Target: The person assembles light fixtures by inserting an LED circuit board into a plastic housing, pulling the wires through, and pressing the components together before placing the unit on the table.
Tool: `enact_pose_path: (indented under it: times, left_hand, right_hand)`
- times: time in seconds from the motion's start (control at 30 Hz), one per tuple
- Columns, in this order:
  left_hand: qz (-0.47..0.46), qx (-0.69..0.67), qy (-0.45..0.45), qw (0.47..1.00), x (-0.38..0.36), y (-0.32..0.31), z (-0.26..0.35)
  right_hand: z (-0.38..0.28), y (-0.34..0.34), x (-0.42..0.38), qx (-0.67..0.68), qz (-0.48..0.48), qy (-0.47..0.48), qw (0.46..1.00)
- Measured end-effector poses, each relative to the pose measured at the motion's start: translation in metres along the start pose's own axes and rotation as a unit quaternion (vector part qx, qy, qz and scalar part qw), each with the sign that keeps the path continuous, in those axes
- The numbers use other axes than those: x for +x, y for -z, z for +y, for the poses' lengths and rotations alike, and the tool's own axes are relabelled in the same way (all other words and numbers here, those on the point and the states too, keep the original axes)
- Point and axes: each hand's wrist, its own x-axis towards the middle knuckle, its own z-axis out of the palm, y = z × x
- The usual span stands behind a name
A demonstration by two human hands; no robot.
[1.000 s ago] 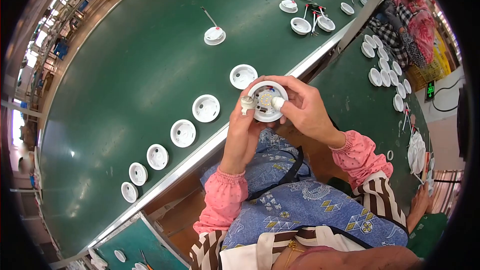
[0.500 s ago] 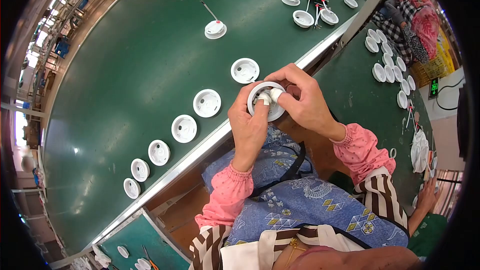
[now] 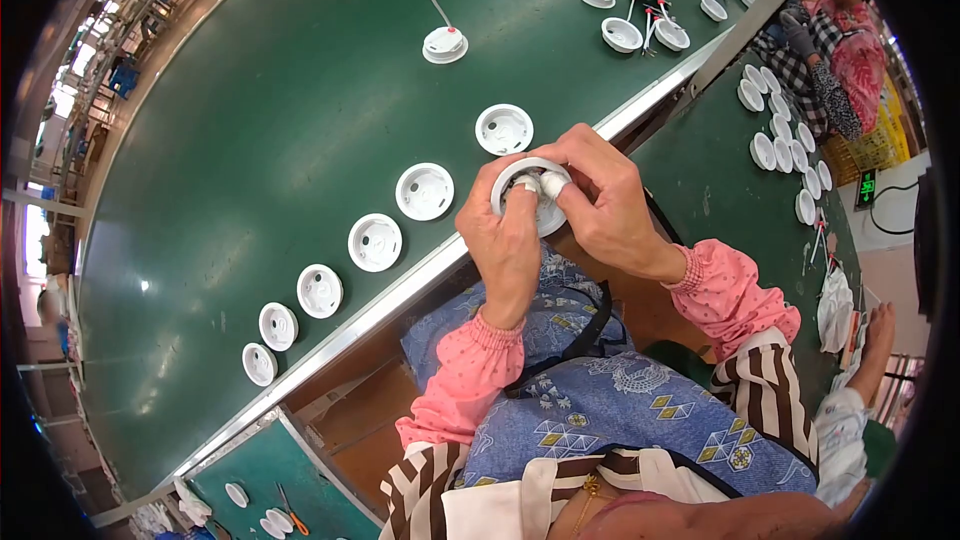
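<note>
Both hands hold one round white plastic housing [image 3: 551, 224], its open side turned up toward me, just over the table's near edge. My left hand [image 3: 503, 240] grips it from the left, and my right hand [image 3: 612, 202] from the right. White coverings wrap both thumbs, which press down inside the housing; what lies under the thumb tips is hidden. Closest to the hands on the table is a similar white housing [image 3: 504, 130] with a dark hole in it. Another white housing [image 3: 424, 191] lies to its lower left, heading a row of several more.
A white housing with an upright wire [image 3: 444, 46] stands farther back on the green table [image 3: 250, 160]. Several wired units [image 3: 622, 35] gather at the far right. More housings [image 3: 763, 151] lie on the right-hand table. Orange-handled scissors [image 3: 298, 522] lie lower left. Other people are at right.
My view has shifted slightly. Both hands still hold the housing, with the thumbs inside; the left thumb now sits closer to the right thumb. At lower right, another person's arm has moved.
</note>
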Motion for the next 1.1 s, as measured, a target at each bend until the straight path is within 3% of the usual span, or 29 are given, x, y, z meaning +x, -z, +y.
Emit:
enact_pose_path:
  times: [0.27, 0.37, 0.47, 0.8, 1.07, 1.1]
  left_hand:
    - [-0.011, 0.005, -0.001, 1.000, 0.010, 0.000, -0.003]
    - [-0.012, 0.021, -0.008, 1.000, 0.013, 0.006, -0.005]
    - [-0.005, 0.032, -0.018, 0.999, 0.010, 0.008, -0.004]
    - [0.022, 0.087, -0.101, 0.991, 0.005, 0.008, 0.002]
    - [-0.009, 0.170, -0.131, 0.977, 0.001, 0.019, 0.016]
    - [-0.022, 0.230, -0.206, 0.951, 0.000, 0.024, 0.009]
  right_hand:
    - [0.006, -0.008, 0.002, 0.087, 0.043, -0.043, 0.994]
    - [-0.011, 0.003, 0.006, -0.033, 0.042, 0.050, 0.997]
    - [0.001, 0.014, 0.003, -0.187, -0.012, 0.188, 0.964]
    - [0.000, 0.005, 0.000, -0.322, -0.019, 0.273, 0.906]
    - [-0.006, 0.007, 0.007, -0.298, -0.070, 0.284, 0.909]
    - [-0.002, 0.006, 0.004, -0.283, -0.073, 0.265, 0.919]
